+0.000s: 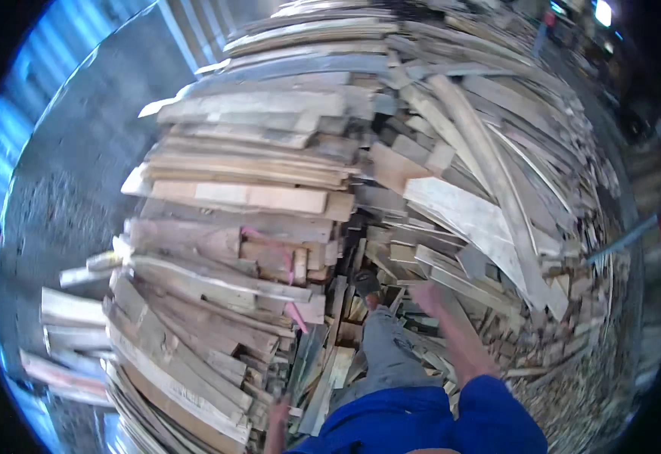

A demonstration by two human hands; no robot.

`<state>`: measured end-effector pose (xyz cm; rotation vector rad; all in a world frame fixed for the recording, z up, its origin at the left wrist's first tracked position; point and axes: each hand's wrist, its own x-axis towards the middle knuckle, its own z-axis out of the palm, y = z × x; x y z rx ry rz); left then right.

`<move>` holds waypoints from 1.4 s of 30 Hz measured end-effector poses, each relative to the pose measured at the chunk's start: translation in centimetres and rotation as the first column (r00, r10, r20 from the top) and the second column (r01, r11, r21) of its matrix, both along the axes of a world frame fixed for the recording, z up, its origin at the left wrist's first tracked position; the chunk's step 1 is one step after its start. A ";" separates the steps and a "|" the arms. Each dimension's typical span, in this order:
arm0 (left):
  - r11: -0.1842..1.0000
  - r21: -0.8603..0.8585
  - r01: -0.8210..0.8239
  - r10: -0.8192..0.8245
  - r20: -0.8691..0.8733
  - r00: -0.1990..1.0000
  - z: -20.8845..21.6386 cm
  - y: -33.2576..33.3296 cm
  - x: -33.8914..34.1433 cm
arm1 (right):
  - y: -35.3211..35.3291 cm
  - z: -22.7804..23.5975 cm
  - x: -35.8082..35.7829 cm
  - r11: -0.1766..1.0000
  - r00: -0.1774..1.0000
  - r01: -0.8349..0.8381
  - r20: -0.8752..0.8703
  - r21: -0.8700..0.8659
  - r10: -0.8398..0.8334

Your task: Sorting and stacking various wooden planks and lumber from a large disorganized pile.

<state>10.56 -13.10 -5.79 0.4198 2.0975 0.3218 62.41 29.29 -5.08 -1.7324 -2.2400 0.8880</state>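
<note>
Head view, and loose planks [467, 281] lie tilted right of centre, the right hand [426, 300] just beside them, the left hand [277, 413] by the lower edge, both too blurred to tell how open or holding what, and that shoe [366, 284] amid jumbled offcuts [341, 366] could slip if they shift underfoot!

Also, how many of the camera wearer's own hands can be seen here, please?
2. The right hand is just right of the grey-trousered leg; the left hand, blurred, is near the lower edge, beside the stacked boards. Neither is wholly hidden.
</note>
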 end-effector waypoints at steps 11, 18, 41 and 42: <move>0.926 0.341 -0.162 0.324 -0.495 0.806 7.4 7.1 -0.9 | 2.9 4.4 -6.3 0.925 0.994 -0.096 0.013 -0.367 0.108; 0.827 0.545 -0.137 0.459 -0.514 0.725 11.0 16.1 -5.4 | 13.7 7.1 -9.4 0.985 0.986 -0.163 0.035 -0.053 0.165; 0.946 -0.163 -0.280 0.027 -0.821 0.570 5.2 19.6 -6.4 | 59.9 21.7 -29.2 0.722 0.862 -0.400 0.499 0.564 0.087; 0.947 -0.173 -0.271 0.012 -0.824 0.567 5.0 19.4 -6.5 | 60.4 21.1 -28.5 0.719 0.856 -0.418 0.506 0.555 0.107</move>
